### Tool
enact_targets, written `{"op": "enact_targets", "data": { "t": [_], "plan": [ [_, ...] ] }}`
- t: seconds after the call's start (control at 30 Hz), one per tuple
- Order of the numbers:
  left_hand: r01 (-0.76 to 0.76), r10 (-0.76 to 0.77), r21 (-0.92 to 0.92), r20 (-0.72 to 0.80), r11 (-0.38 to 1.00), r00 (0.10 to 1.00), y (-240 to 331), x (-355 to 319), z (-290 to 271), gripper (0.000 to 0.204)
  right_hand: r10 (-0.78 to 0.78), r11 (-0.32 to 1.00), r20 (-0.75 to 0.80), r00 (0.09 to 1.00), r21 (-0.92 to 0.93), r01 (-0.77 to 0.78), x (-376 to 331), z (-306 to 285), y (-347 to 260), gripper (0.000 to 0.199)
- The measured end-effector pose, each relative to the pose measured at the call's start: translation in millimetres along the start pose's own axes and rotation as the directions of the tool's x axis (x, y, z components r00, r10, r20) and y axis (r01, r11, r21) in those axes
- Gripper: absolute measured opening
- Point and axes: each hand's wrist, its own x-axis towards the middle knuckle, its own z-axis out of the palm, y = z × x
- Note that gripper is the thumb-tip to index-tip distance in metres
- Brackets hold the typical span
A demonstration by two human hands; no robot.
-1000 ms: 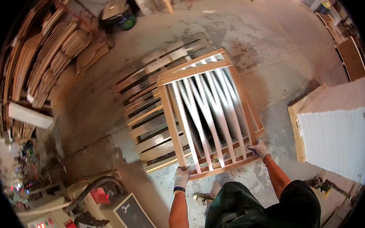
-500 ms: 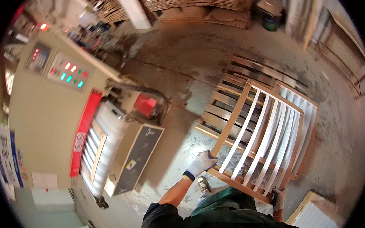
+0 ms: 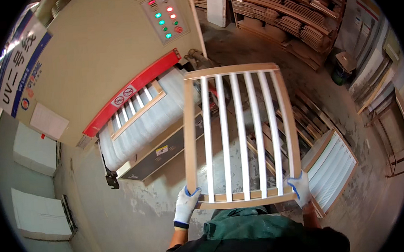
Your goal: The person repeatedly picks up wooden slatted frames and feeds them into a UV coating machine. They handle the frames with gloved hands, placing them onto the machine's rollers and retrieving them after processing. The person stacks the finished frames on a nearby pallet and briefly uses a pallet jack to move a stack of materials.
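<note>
Between both gloved hands I hold up a slatted frame (image 3: 189, 135), with light-brown rails and white slats. My left hand (image 3: 186, 205) grips its near left corner, thumb over the rail. At the near right corner my right hand (image 3: 300, 189) is closed on the side rail; some of its fingers are hidden. Left of the held frame, a similar slatted frame (image 3: 140, 116) lies on the pale conveyor belt (image 3: 132, 150), partly inside the machine opening. Further slatted frames (image 3: 334, 174) lie stacked at the right, partly behind my right hand.
A beige machine (image 3: 106, 44) with a lit control panel (image 3: 164, 18) and a red guard bar (image 3: 131, 91) stands at the left. Wooden pallets (image 3: 309, 116) lie on the floor at the right. Shelves of stacked boards (image 3: 287, 16) and a dark bin (image 3: 341, 75) are at the back.
The held frame has come off the stack at the right and swung left and up, in front of me. My view has turned toward the machine. Both hands keep their grip.
</note>
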Motion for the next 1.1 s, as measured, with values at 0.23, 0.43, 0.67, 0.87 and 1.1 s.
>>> {"op": "enact_targets", "data": {
  "t": [0.23,0.43,0.67,0.87,1.1],
  "plan": [
    [0.033,-0.103,-0.282,-0.237,0.959,0.966,-77.8,-31.9,-80.7,0.022,-0.127,0.912,0.263,0.956,-0.349,0.217,55.7,127.9,-47.1,0.04],
    [0.137,-0.239,-0.314,-0.313,0.939,0.919,-99.7,-43.8,-133.3,0.023,0.0,0.898,0.413,0.911,-0.402,0.181,61.7,228.9,-81.0,0.035],
    [0.15,-0.263,-0.35,-0.303,0.925,0.916,-124.2,-10.6,-175.6,0.023,0.006,0.888,0.497,0.868,-0.402,0.224,78.2,285.3,-80.1,0.031],
    [0.092,-0.213,-0.4,-0.27,0.912,0.939,-120.7,23.5,-199.8,0.023,-0.038,0.888,0.48,0.876,-0.386,0.25,103.4,322.6,-80.0,0.026],
    [-0.079,0.045,-0.104,-0.294,0.991,0.955,-135.9,51.3,-233.6,0.036,0.003,0.951,0.556,0.831,-0.259,0.17,125.7,353.4,-102.2,0.02]
  ]
}}
